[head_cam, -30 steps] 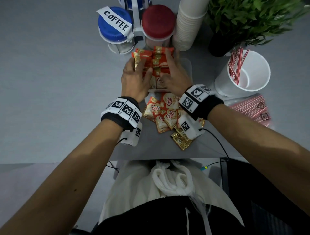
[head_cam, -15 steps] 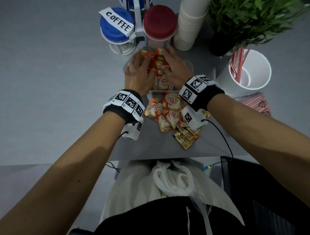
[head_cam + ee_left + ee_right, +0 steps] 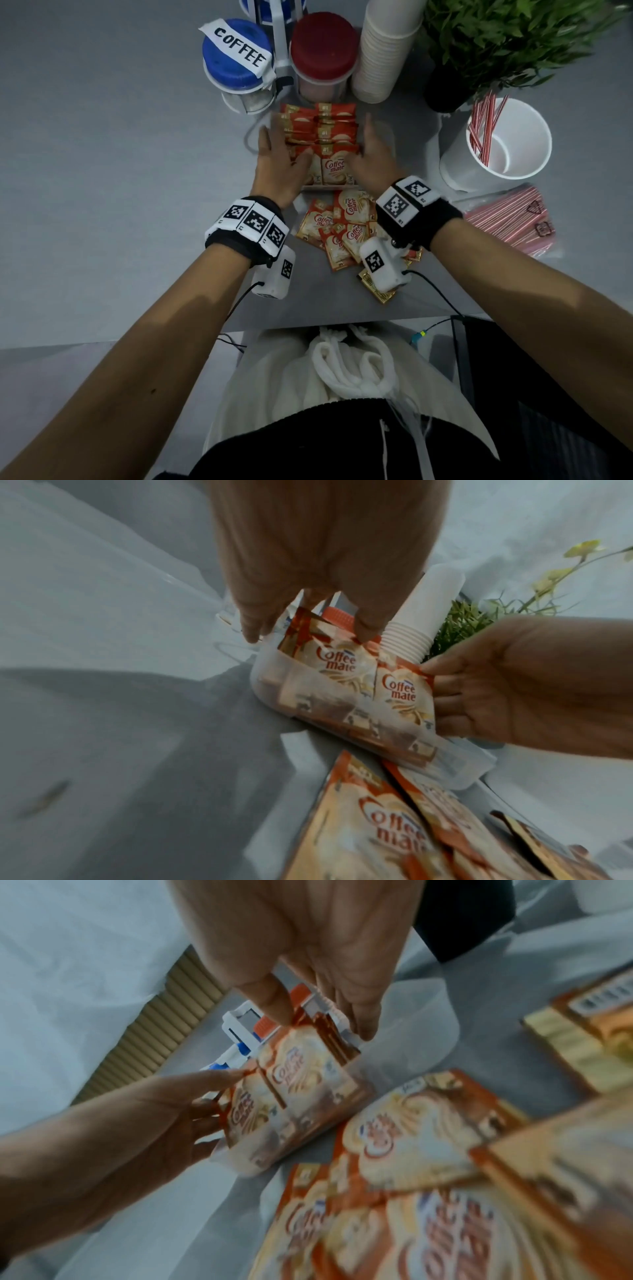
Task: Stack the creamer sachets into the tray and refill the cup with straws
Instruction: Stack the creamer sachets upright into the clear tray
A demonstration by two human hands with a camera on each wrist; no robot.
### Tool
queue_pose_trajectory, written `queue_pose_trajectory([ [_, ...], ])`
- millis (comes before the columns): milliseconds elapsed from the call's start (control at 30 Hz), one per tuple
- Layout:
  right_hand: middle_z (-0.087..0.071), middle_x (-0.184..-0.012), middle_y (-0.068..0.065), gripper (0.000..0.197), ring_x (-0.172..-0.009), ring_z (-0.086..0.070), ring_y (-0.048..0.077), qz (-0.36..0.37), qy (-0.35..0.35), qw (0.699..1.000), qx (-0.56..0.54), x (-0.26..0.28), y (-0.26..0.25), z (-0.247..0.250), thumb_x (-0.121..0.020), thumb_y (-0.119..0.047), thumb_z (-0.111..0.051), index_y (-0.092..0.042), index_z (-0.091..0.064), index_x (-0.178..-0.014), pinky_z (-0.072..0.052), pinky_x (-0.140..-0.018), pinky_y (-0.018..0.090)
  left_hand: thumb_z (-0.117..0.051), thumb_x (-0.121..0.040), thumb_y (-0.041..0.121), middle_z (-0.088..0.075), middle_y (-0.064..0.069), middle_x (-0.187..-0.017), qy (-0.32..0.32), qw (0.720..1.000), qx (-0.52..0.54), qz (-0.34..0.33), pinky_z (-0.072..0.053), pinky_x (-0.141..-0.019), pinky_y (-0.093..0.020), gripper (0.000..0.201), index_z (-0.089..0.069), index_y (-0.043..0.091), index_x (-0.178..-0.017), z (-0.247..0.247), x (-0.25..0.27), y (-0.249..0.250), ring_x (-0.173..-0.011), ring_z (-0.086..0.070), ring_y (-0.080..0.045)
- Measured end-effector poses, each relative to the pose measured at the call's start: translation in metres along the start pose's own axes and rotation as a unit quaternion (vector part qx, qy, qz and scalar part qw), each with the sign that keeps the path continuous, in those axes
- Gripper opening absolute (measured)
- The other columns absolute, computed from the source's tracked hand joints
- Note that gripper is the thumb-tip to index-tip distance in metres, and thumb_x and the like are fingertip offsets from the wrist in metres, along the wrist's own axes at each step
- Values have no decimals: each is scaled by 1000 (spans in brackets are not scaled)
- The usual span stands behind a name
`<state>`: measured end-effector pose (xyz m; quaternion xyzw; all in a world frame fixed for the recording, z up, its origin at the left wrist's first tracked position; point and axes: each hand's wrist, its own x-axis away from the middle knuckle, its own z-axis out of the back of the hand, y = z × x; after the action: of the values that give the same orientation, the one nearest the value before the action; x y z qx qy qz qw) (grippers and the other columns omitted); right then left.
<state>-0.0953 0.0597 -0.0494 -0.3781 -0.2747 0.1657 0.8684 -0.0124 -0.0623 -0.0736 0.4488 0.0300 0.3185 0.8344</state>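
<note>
A row of orange Coffee-mate sachets [image 3: 322, 137] stands upright in the clear tray [image 3: 387, 133]. My left hand [image 3: 274, 154] lies against the row's left side and my right hand [image 3: 373, 154] against its right side, fingers straight. The left wrist view shows the sachets [image 3: 400, 693] behind the tray wall [image 3: 274, 680], with my left hand [image 3: 308, 561] above and my right hand [image 3: 514, 683] touching them. More loose sachets [image 3: 342, 229] lie just in front of the tray. A white cup [image 3: 455, 164] at the right holds a few red-striped straws [image 3: 483, 126].
A clear bag of straws [image 3: 510, 219] lies in front of the cup. Behind the tray stand a blue-lidded coffee jar [image 3: 236, 54], a red-lidded jar [image 3: 323, 44], a stack of paper cups [image 3: 383, 51] and a potted plant [image 3: 507, 34]. The table's front edge runs below the loose sachets.
My hands brought a bunch of sachets down into the tray, then slid apart from its top to its two sides. The row now shows between them.
</note>
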Motion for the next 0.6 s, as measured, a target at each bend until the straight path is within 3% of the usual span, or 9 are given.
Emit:
queue_pose_trajectory([
  [100, -47, -136, 12, 75, -115, -53, 22, -7, -36, 999, -15, 1, 6, -15, -91, -3, -41, -14, 5, -149, -41, -90, 23, -57, -84, 28, -28, -19, -148, -7, 1000, 5, 9, -35, -109, -43, 78, -15, 14, -147, -1, 2, -2, -133, -37, -34],
  [233, -36, -145, 13, 78, -125, -46, 23, 7, -54, 998, -14, -4, 5, -15, -90, 0, -40, -13, 12, -147, -38, -106, 32, -61, -82, 21, -28, -20, -148, -5, 1000, -10, 5, -36, -109, -43, 80, -14, 13, -147, -2, 1, -3, -132, -39, -34],
  [300, -31, -148, 13, 80, -128, -43, 22, 13, -69, 998, -8, -8, 6, -13, -90, 0, -42, -13, 14, -147, -36, -108, 32, -61, -83, 19, -30, -19, -147, -1, 1000, -13, 3, -37, -108, -41, 78, -16, 12, -147, -1, -1, -3, -130, -41, -33],
  [367, -37, -144, 13, 82, -124, -47, 22, 9, -73, 997, -5, -9, 7, -9, -89, -3, -45, -15, 11, -147, -40, -105, 34, -61, -82, 17, -34, -17, -144, 4, 1000, -8, -6, -39, -106, -38, 77, -19, 11, -146, 1, -2, -3, -128, -43, -31],
  [500, -46, -137, 7, 61, -126, -46, 19, 44, -49, 998, -12, 0, 7, 9, -88, 0, -44, -12, -23, -144, -40, -98, 22, -61, -82, 10, -30, -19, -146, 24, 999, -25, -30, -31, -111, -31, 73, -22, 4, -143, 4, 4, -3, -134, -35, -30],
  [600, -53, -131, 7, 45, -121, -49, 24, 76, 32, 992, 95, 8, 17, 22, -86, -6, -48, -12, -45, -131, -40, -102, 31, -59, -82, 11, -32, -22, -141, 72, 993, -56, -70, -33, -109, -31, 61, -34, -1, -136, 6, 14, 2, -130, -37, -33],
])
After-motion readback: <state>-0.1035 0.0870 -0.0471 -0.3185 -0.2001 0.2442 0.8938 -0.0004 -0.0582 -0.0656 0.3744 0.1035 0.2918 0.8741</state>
